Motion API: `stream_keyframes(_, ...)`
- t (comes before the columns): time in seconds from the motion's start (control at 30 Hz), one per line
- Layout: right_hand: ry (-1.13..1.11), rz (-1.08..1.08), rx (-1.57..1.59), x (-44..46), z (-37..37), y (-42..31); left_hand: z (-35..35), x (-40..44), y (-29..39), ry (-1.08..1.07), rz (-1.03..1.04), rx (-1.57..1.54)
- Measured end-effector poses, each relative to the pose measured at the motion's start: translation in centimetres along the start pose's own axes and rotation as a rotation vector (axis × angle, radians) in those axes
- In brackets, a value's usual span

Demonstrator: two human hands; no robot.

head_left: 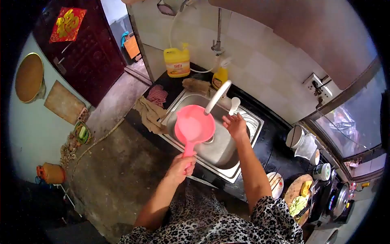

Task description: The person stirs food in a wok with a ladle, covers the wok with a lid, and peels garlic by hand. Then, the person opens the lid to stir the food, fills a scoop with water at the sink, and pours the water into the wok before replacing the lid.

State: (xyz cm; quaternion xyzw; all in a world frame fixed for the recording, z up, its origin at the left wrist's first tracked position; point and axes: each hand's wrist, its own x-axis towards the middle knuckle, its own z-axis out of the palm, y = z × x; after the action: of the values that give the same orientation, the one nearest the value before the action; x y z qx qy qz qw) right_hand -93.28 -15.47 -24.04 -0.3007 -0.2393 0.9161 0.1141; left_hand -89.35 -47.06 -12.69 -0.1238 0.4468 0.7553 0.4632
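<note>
My left hand (pixel 180 168) is wrapped round the handle of a pink ladle (pixel 195 124), whose bowl is over the left part of the steel sink (pixel 219 150). The white faucet (pixel 218 96) curves down beside the ladle's right rim. Whether water runs from it I cannot tell. My right hand (pixel 235 127) is raised over the sink, just below the white faucet lever (pixel 234 105), with its fingers apart and nothing in them.
Behind the sink stand a yellow jug (pixel 177 63) and a yellow bottle (pixel 220 77). Brown cloth (pixel 151 116) hangs at the counter's left edge. To the right are a plate (pixel 275 185), a cutting board (pixel 293 188) with food, bowls (pixel 295 137) and a pot (pixel 341 199).
</note>
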Motion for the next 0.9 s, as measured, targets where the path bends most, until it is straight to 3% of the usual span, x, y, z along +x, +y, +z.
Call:
stream_keyframes(0.07,-0.126,-0.098,0.053,-0.1,0.0,-0.7,-0.2,0.4,0.4,-0.006,-0.022,-0.003)
stream_keyframes(0.2,0.032,-0.133,-0.232,-1.3,1.6,-2.0,-0.5,2.0,0.4,-0.024,-0.060,0.003)
stream_keyframes(0.4,0.006,-0.481,-1.330,-0.9,-0.8,-1.1,-0.9,3.5,-0.1,-0.066,-0.138,-0.037)
stream_keyframes(0.57,0.096,-0.784,-1.699,-1.6,-1.1,0.2,-1.7,3.9,1.1,-0.079,-0.212,-0.165)
stream_keyframes(0.83,0.179,-0.464,-1.830,-3.9,1.3,0.4,-1.6,3.5,1.3,-0.133,-0.238,-0.033)
stream_keyframes(0.9,0.167,-0.444,-1.855,-3.8,1.1,0.5,-1.9,3.2,1.2,-0.088,-0.154,0.072)
